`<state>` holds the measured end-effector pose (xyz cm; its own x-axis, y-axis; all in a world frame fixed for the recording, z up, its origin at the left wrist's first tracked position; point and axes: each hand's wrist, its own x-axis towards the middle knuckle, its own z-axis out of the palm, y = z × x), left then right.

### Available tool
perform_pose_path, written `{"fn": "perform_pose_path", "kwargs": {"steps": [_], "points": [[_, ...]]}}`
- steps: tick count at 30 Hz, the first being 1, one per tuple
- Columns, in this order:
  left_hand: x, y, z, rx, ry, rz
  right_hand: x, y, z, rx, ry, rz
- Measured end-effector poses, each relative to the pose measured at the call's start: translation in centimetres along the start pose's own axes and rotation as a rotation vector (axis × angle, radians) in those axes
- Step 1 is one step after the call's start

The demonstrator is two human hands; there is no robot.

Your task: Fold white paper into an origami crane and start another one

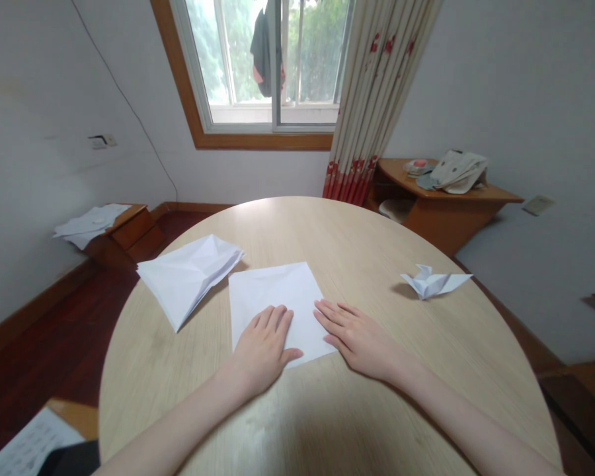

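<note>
A white sheet of paper lies flat on the round wooden table in front of me. My left hand rests palm down on the sheet's near left part, its fingers stretched out and the thumb spread to the right. Over the sheet's right edge lies my right hand, flat, with fingers extended and fingertips on the paper. Left of the sheet is a stack of creased white paper. A folded paper crane sits apart on the table's right side.
A wooden desk with a pale bag on it stands beyond the table at right. Papers lie on a low cabinet at left. The curtain hangs beside the window. More paper shows at lower left.
</note>
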<state>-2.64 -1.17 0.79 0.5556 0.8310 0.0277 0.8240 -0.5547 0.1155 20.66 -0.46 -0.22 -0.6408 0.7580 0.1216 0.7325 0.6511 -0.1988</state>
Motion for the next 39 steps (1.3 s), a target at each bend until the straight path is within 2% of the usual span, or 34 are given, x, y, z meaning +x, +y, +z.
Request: {"fn": "perform_pose_path", "kwargs": {"steps": [5,11,17,26,30,35,39], "points": [[0.6,-0.9,1.8,0.022,0.101,0.027,-0.1,0.5,0.0,0.026,0.071,-0.030],[1.1,-1.4,2.3,0.071,0.146,0.047,-0.2,1.1,-0.6,0.078,0.091,-0.116],[1.3,-1.4,1.9,0.064,0.163,0.019,-0.3,1.0,-0.9,0.112,0.059,-0.156],[1.3,-0.8,0.0,-0.005,0.109,-0.043,-0.4,0.4,-1.4,0.174,-0.010,-0.132],[1.4,-0.8,0.0,-0.003,0.115,-0.046,-0.4,-0.4,-1.9,0.188,-0.038,-0.149],[1.3,-0.6,0.3,-0.026,0.128,-0.059,-0.4,-1.2,-1.9,0.152,-0.144,-0.099],[1.2,-0.1,0.3,-0.051,0.147,-0.078,-0.4,-1.6,-1.3,0.077,-0.120,-0.034]]}}
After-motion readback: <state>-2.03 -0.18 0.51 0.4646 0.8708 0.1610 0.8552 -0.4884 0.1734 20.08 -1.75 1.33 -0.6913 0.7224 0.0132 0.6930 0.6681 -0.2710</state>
